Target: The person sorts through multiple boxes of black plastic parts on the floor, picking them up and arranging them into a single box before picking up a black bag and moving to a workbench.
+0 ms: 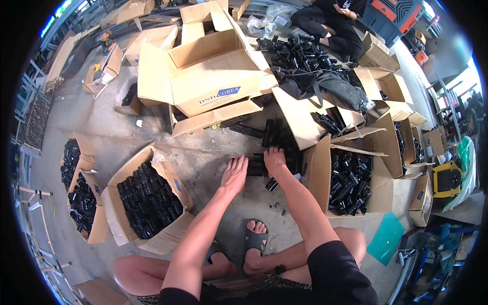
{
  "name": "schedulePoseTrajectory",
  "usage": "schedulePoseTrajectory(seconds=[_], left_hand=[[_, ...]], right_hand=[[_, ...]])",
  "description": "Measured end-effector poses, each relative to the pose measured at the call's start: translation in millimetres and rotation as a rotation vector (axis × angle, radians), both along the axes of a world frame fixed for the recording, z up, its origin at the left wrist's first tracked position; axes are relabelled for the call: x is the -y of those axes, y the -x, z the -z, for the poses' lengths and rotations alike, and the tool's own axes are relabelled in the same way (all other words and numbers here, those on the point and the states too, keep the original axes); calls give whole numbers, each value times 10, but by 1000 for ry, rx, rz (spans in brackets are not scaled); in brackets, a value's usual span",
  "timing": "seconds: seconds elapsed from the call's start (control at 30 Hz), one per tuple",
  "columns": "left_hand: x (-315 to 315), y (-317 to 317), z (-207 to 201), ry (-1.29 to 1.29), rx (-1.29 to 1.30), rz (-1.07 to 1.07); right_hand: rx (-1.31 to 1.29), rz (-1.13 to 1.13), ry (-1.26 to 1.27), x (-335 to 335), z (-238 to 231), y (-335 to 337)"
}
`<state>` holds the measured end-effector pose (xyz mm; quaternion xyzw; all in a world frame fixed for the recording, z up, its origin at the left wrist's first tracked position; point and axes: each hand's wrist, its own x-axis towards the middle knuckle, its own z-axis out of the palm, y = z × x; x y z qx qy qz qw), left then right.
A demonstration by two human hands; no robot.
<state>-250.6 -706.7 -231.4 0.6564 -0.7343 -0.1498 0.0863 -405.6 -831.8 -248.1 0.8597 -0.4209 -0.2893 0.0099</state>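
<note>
My left hand (235,174) is stretched out flat over the concrete floor, its fingers straight at the left side of a small group of black cylindrical parts (258,164). From the right, my right hand (275,161) lies over the same parts with its fingers bent round their ends. More black cylindrical parts (273,133) lie on the floor just beyond my hands. One loose black piece (271,184) sits below my right wrist. What lies under my right palm is hidden.
At left, a cardboard box (161,241) holds black parts in neat rows. A carton (319,173) of loose black parts stands close by my right forearm. A large opened carton (203,91) is ahead, with a heap of black parts (305,53) near another seated person (325,23).
</note>
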Motion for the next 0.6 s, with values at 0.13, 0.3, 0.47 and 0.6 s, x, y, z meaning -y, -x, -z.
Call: schedulePoseTrajectory(seconds=[0.13, 0.3, 0.47, 0.6], left_hand=[[382, 389, 447, -101, 240, -18], [281, 390, 410, -264, 165, -188], [-263, -69, -103, -508, -292, -543], [-677, -468, -765, -659, -767, -664]], right_hand=[[-15, -36, -26, 28, -179, 120], [5, -134, 50, 15, -165, 285], [129, -91, -134, -27, -32, 248], [226, 21, -153, -6, -153, 312]])
